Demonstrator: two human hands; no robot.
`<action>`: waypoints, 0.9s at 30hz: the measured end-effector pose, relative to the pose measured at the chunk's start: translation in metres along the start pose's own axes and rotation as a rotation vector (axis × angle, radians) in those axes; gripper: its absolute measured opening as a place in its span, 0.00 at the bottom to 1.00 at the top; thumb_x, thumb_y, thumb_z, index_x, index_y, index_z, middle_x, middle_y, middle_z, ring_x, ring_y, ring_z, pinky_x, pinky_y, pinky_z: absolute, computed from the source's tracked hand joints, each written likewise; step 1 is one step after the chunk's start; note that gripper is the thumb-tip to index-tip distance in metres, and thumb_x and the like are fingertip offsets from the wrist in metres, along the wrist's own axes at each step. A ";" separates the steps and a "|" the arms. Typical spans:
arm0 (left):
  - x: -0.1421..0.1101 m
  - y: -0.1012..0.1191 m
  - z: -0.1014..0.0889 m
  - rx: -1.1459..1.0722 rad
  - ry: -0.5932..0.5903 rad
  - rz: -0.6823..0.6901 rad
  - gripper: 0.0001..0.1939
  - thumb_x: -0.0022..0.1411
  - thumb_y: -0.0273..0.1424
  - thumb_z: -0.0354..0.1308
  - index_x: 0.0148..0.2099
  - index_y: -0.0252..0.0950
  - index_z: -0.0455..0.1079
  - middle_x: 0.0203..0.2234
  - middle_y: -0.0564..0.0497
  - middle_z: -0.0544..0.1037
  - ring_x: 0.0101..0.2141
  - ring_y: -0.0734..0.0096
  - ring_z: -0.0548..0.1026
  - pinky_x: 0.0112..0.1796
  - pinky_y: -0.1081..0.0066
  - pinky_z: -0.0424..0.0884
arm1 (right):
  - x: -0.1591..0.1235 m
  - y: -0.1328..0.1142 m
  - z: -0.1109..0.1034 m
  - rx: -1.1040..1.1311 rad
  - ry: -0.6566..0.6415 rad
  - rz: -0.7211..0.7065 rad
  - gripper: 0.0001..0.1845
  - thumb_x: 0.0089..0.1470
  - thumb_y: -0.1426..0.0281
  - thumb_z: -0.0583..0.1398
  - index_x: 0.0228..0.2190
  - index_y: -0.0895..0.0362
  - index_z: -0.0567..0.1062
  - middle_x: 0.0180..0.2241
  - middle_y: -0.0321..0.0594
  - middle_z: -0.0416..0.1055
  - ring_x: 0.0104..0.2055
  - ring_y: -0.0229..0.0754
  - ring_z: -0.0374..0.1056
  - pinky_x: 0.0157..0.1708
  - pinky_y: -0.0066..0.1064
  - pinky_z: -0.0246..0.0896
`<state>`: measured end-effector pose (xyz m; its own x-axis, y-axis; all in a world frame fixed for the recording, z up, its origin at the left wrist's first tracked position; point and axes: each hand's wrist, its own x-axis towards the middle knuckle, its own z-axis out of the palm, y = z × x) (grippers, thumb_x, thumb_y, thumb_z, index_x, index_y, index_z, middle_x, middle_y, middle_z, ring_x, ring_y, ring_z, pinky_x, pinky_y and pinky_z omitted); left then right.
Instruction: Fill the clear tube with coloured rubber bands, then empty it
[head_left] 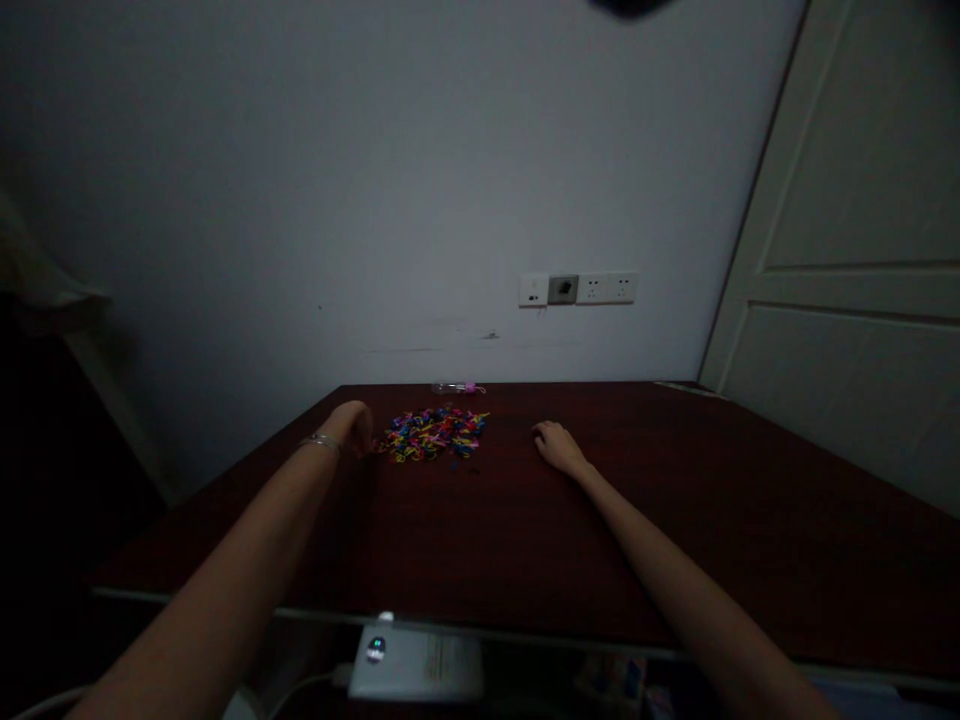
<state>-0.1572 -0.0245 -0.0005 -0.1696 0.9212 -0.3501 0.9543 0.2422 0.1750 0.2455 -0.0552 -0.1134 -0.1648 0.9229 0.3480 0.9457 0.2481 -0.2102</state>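
1. Progress: small multicoloured bands lie in one loose pile (431, 435) on the dark red-brown table (480, 540), left of centre, toward the back. Colours mixed: blue, yellow, pink, red, others. No separate colour groups visible, so looks early; judgement from one frame only.
2. Strays: a few pieces sit just off the near side of the pile, incl. a dark piece (474, 471). Not in with the rest.
3. Left hand (352, 424): at the pile's left edge, wrist bent, fingers curled down. Reddish bits right by the fingertips; touching or just beside, can't tell. Can't tell if it's pinching anything either. Metallic bracelet (321, 440) on that wrist.
4. Right hand (556, 443): on the table, right of the pile and apart from it, back of hand up, fingers bent. Nothing seen in it, but underside hidden; can't tell if it's closed.
5. Clear tube (452, 388) with pink end and small loop: on its side behind the pile, near the wall, neither hand on it. Contents too small to tell.
6. Writing: none readable. White device (416, 665) below the table edge has a printed label (437, 660), too small and dim, plus a small lit greenish spot. Coloured packaging (619, 680) beside it, mostly in shadow, print illegible.
7. Wall sockets (606, 288): white plates plus one grey, no brand legible.
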 end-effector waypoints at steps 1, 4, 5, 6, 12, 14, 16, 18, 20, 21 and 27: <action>0.001 0.000 -0.001 0.037 -0.121 -0.120 0.12 0.31 0.32 0.68 0.22 0.39 0.70 0.18 0.45 0.73 0.28 0.50 0.73 0.28 0.58 0.70 | 0.000 0.000 0.000 0.001 0.000 -0.001 0.17 0.54 0.73 0.50 0.43 0.62 0.72 0.44 0.50 0.69 0.46 0.45 0.63 0.46 0.30 0.54; 0.005 0.002 -0.004 0.142 -0.380 -0.334 0.12 0.32 0.27 0.68 0.23 0.38 0.70 0.22 0.44 0.74 0.30 0.50 0.73 0.28 0.61 0.70 | 0.000 0.000 0.000 0.002 -0.004 0.000 0.18 0.54 0.73 0.49 0.44 0.62 0.72 0.44 0.50 0.69 0.47 0.45 0.63 0.46 0.30 0.54; 0.007 0.005 -0.005 0.155 -0.390 -0.313 0.11 0.32 0.27 0.68 0.23 0.38 0.70 0.22 0.44 0.74 0.30 0.51 0.73 0.28 0.62 0.70 | 0.000 0.000 0.000 0.001 -0.005 -0.001 0.18 0.54 0.73 0.49 0.44 0.62 0.72 0.45 0.50 0.69 0.47 0.46 0.63 0.45 0.30 0.54; 0.009 0.009 -0.005 0.153 -0.377 -0.257 0.11 0.33 0.27 0.68 0.23 0.37 0.70 0.22 0.44 0.74 0.30 0.53 0.73 0.28 0.64 0.70 | 0.000 0.000 0.000 0.001 -0.003 -0.002 0.18 0.54 0.73 0.49 0.44 0.62 0.72 0.45 0.50 0.69 0.47 0.46 0.63 0.45 0.30 0.54; 0.010 0.048 0.014 -0.151 -0.334 0.309 0.13 0.37 0.31 0.64 0.30 0.38 0.73 0.28 0.50 0.77 0.27 0.68 0.72 0.29 0.71 0.69 | 0.000 0.000 -0.001 0.000 -0.023 0.014 0.18 0.54 0.73 0.50 0.44 0.62 0.71 0.45 0.50 0.69 0.47 0.45 0.63 0.45 0.30 0.54; 0.005 0.060 0.022 -0.155 -0.396 0.335 0.14 0.37 0.30 0.64 0.32 0.39 0.73 0.29 0.50 0.78 0.26 0.69 0.72 0.29 0.70 0.69 | 0.000 -0.001 -0.001 -0.001 -0.025 0.017 0.18 0.54 0.73 0.50 0.44 0.61 0.71 0.45 0.49 0.68 0.47 0.45 0.63 0.45 0.30 0.54; 0.000 0.067 0.027 -0.122 -0.407 0.327 0.13 0.38 0.29 0.64 0.32 0.39 0.73 0.29 0.49 0.78 0.27 0.68 0.73 0.29 0.69 0.69 | -0.001 -0.001 -0.002 0.000 -0.021 0.018 0.17 0.55 0.73 0.50 0.44 0.61 0.71 0.45 0.49 0.68 0.47 0.45 0.63 0.44 0.30 0.54; -0.004 0.069 0.028 -0.091 -0.430 0.308 0.11 0.38 0.29 0.65 0.30 0.38 0.73 0.29 0.48 0.78 0.28 0.66 0.74 0.31 0.67 0.70 | -0.001 -0.002 -0.002 0.000 -0.020 0.020 0.17 0.55 0.73 0.49 0.44 0.61 0.71 0.45 0.49 0.68 0.47 0.45 0.63 0.44 0.30 0.54; -0.006 0.069 0.025 -0.045 -0.500 0.282 0.11 0.39 0.32 0.65 0.30 0.38 0.74 0.28 0.47 0.77 0.30 0.63 0.75 0.32 0.66 0.71 | -0.001 -0.002 -0.003 -0.001 -0.025 0.015 0.17 0.55 0.73 0.49 0.44 0.61 0.71 0.45 0.49 0.68 0.47 0.45 0.63 0.45 0.30 0.54; -0.006 0.069 0.022 -0.011 -0.545 0.270 0.12 0.39 0.34 0.65 0.30 0.38 0.74 0.28 0.47 0.77 0.30 0.62 0.75 0.33 0.65 0.71 | -0.001 -0.001 -0.003 -0.003 -0.027 0.011 0.17 0.55 0.73 0.49 0.44 0.61 0.71 0.45 0.49 0.69 0.47 0.45 0.63 0.45 0.30 0.54; 0.001 0.070 0.013 0.135 -0.659 0.219 0.11 0.42 0.38 0.63 0.28 0.37 0.74 0.24 0.45 0.76 0.26 0.66 0.72 0.29 0.69 0.68 | -0.002 -0.001 -0.002 -0.020 -0.009 0.003 0.18 0.55 0.73 0.49 0.44 0.61 0.71 0.45 0.48 0.69 0.47 0.45 0.63 0.45 0.30 0.54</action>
<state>-0.0874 -0.0102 -0.0009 0.1734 0.5580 -0.8115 0.9789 -0.0070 0.2044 0.2452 -0.0577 -0.1117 -0.1640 0.9265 0.3386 0.9516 0.2391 -0.1932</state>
